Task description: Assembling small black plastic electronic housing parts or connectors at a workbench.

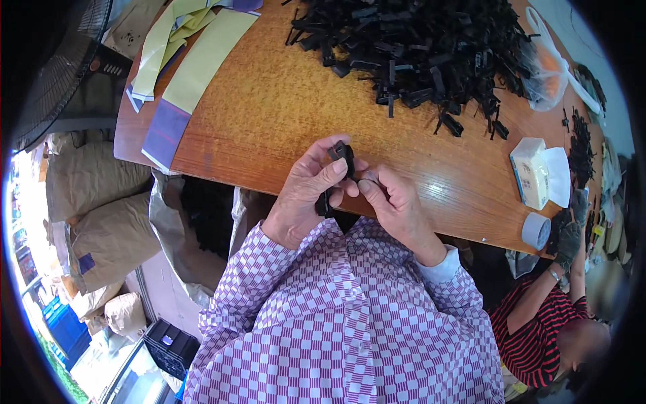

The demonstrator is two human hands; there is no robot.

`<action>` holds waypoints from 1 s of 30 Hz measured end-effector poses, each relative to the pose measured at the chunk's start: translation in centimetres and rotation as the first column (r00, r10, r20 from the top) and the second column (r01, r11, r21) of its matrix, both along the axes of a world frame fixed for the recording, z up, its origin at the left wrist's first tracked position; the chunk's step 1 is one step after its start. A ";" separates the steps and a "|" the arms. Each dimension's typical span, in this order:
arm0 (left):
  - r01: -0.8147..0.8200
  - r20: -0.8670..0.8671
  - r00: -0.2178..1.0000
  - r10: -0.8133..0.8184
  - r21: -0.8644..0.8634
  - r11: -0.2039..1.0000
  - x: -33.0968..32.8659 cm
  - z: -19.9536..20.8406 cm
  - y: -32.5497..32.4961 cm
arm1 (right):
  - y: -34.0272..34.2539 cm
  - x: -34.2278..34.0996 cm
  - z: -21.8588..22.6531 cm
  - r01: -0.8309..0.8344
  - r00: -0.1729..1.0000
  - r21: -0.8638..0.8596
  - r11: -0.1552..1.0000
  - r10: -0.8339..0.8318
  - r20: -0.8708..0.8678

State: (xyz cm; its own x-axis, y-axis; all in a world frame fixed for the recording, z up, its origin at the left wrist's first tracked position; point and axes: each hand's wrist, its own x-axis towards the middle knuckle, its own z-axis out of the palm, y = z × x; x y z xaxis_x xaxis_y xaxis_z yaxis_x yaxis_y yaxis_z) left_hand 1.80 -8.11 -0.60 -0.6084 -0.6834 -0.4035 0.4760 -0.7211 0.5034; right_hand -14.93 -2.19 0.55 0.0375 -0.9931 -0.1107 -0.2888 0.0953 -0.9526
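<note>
Over the near edge of the wooden table (256, 114), my left hand (296, 195) holds a small black plastic part (342, 153) between thumb and fingers. Another black piece shows below these fingers; whether it belongs to the same part I cannot tell. My right hand (400, 209) is close against the left, thumb and index finger pinched together beside the part. What that pinch holds, if anything, is too small and covered to make out. Beyond both hands lies a large heap of similar black plastic parts (417, 54).
Yellow and purple paper strips (208, 60) lie at the far left. On the right are a tissue box (530, 174), a tape roll (535, 231) and a plastic bag (546, 74). A gloved co-worker (545, 323) sits there. An open sack (168, 229) stands below the table's left edge.
</note>
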 end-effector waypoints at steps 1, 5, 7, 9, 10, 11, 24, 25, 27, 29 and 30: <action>-0.028 0.014 1.000 0.028 0.001 1.000 0.1 0.0 0.1 | 0.0 0.0 -0.2 -0.017 0.999 0.009 1.000 0.018 -0.034; -0.022 0.132 0.991 0.039 -0.128 0.992 0.5 0.4 0.0 | -0.5 1.0 0.8 0.131 0.989 -0.054 0.990 -0.134 -0.057; 0.069 0.377 0.925 0.048 -0.289 0.955 0.3 1.2 0.0 | -0.9 1.1 1.0 0.098 0.995 -0.020 0.995 -0.098 -0.005; 0.068 0.385 0.917 0.102 -0.404 0.912 -0.1 0.2 0.4 | -1.4 1.4 1.4 0.066 0.997 0.011 0.998 -0.067 0.050; 0.070 0.387 0.909 0.158 -0.513 0.855 -0.3 -0.2 0.6 | -1.7 1.6 1.7 0.036 0.999 -0.003 0.999 -0.035 0.022; 0.072 0.389 0.908 0.157 -0.513 0.855 -0.4 -0.3 0.7 | -1.9 1.7 1.8 0.005 1.000 -0.017 1.000 -0.005 -0.006; 0.412 0.670 0.644 0.369 -0.710 0.571 -1.7 0.7 1.1 | -1.4 1.1 0.1 0.017 1.000 -0.098 0.995 -0.019 -0.014; 0.441 0.679 0.609 0.409 -0.719 0.537 -1.9 1.0 1.2 | -1.4 1.1 -0.1 0.039 0.999 -0.126 0.991 -0.039 0.001; 0.445 0.674 0.607 0.421 -0.728 0.522 -2.4 1.4 1.2 | -1.3 0.8 -0.2 0.069 0.998 -0.157 0.985 -0.066 0.023; 0.448 0.667 0.603 0.436 -0.736 0.507 -2.7 1.5 1.2 | -1.2 0.5 -0.1 0.052 0.995 -0.059 0.997 -0.047 0.088; 0.446 0.653 0.602 0.460 -0.753 0.484 -2.8 1.5 1.2 | -1.1 0.5 0.0 0.060 0.994 -0.063 0.996 -0.054 0.094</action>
